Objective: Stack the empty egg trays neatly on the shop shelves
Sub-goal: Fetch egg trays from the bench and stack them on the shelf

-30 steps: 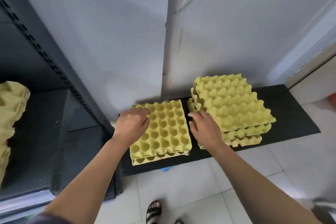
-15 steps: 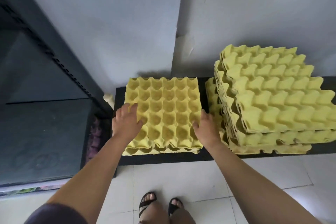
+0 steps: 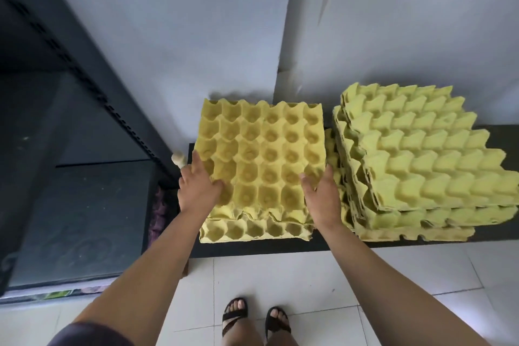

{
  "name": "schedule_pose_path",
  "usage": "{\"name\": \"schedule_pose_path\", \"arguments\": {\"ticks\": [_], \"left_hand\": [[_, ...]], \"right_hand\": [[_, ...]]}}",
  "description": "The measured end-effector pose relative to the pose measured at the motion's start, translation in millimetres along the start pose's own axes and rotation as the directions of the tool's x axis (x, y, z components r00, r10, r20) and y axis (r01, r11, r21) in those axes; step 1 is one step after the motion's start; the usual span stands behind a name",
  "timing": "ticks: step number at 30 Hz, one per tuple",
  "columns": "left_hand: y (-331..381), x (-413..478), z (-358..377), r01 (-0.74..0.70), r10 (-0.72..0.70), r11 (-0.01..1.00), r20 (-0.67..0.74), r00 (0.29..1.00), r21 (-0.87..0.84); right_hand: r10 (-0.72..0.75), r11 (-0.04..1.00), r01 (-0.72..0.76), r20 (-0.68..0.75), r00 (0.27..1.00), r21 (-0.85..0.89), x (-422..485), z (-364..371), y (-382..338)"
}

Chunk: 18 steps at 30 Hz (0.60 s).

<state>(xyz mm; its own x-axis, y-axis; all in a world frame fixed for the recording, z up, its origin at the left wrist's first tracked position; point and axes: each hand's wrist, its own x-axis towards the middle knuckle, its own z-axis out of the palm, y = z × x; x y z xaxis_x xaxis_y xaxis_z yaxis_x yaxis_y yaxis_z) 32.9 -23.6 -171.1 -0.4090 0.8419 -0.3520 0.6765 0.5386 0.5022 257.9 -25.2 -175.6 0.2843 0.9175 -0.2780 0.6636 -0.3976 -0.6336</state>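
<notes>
At centre frame, the left hand (image 3: 198, 188) and right hand (image 3: 323, 199) clamp opposite side edges of the top egg tray (image 3: 261, 149). It lies cups-up, nearly square, with its edges parallel to the wall (image 3: 196, 22), above a lower tray (image 3: 252, 230). The right stack (image 3: 421, 163) is also off the dark shelves (image 3: 84, 205) at left, so most of the job seems left.

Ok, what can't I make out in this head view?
In the head view:
Fingertips of the right hand: tucked between the held trays and the right stack.
Right side of the right stack: off the frame edge; tray count unclear.
The pale knob by the left hand: small, partly behind it.
Inside the dark rack: too dim.
</notes>
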Motion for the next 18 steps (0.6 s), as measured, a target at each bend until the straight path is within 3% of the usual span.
{"name": "schedule_pose_path", "arguments": {"ticks": [8,18], "left_hand": [[49,-45,-102,-0.13,0.13,0.991,-0.053,0.99,0.016],[47,-132,-173,-0.3,0.304,0.953,-0.164,0.939,0.049]], "right_hand": [[-0.041,0.999,0.039,-0.086,0.995,-0.026,-50,-85,-76],[-0.167,0.985,0.157,-0.196,0.966,-0.07,-124,-141,-105]]}}
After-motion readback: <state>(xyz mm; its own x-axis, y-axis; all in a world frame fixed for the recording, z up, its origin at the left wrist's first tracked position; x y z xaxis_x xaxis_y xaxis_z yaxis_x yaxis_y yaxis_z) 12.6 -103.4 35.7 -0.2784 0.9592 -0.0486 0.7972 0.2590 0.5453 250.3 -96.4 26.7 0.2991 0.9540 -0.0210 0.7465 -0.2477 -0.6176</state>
